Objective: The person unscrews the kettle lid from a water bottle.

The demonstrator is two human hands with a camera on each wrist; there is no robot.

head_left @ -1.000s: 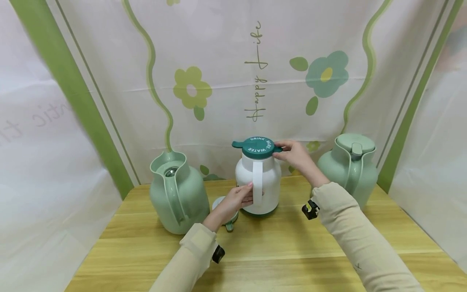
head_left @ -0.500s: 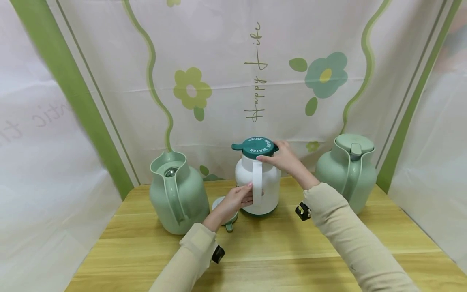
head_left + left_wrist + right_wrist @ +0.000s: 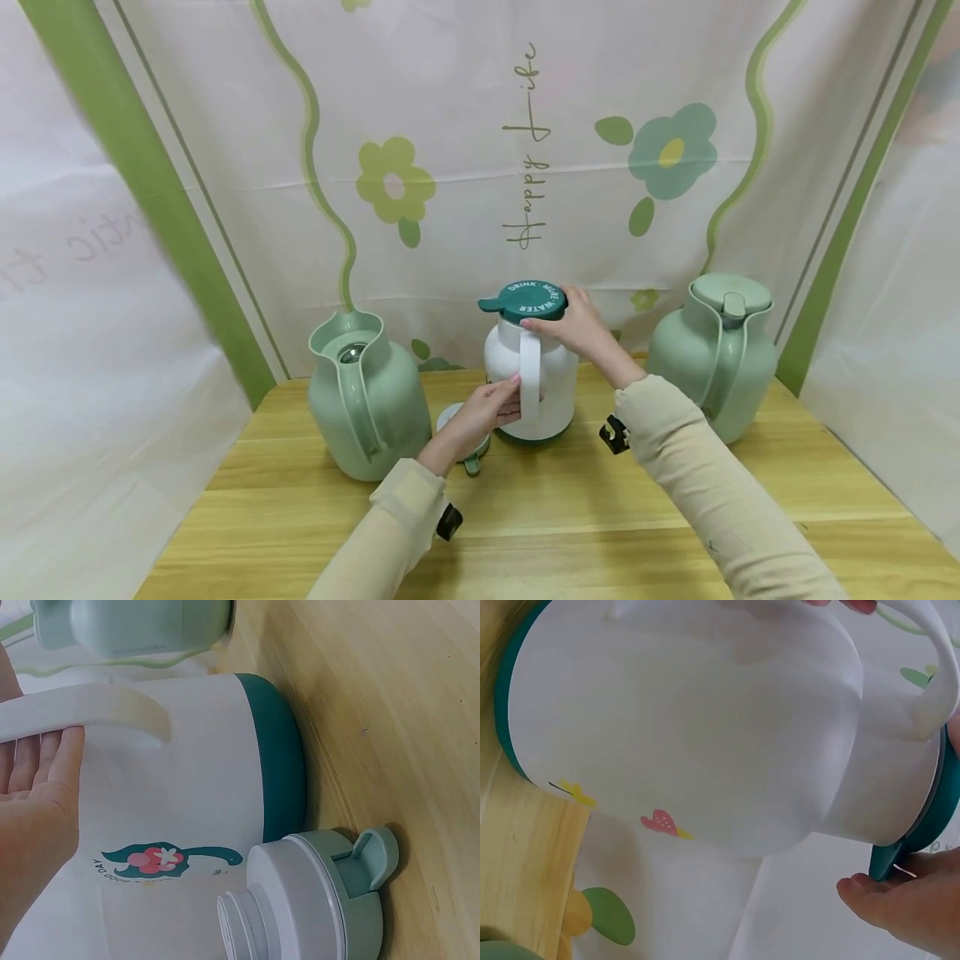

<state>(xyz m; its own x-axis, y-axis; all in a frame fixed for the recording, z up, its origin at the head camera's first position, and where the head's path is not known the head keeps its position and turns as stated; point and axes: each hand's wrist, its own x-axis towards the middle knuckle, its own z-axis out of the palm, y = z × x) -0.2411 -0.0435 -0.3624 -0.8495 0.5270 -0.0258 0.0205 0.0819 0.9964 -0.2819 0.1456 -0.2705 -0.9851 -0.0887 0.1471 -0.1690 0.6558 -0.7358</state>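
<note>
A white vacuum jug with a dark green base stands upright on the table. On its mouth sits a dark green lid with white lettering and a tab sticking out on the left. My left hand holds the white handle, its fingers passed through the loop. With thumb at the front and fingers behind, my right hand grips the right side of the lid, covering its other tab. Beside the jug's base lies a pale green and white stopper lid, partly hidden by my left hand in the head view.
To the left stands a pale green jug with its mouth uncovered. Another pale green jug, with its lid on, stands at the right. A flower-printed curtain hangs right behind the wooden table.
My right hand has moved left from the lid's right tab to a grip across its side, thumb near the handle top. The lid has turned slightly. My left hand has stayed on the handle.
</note>
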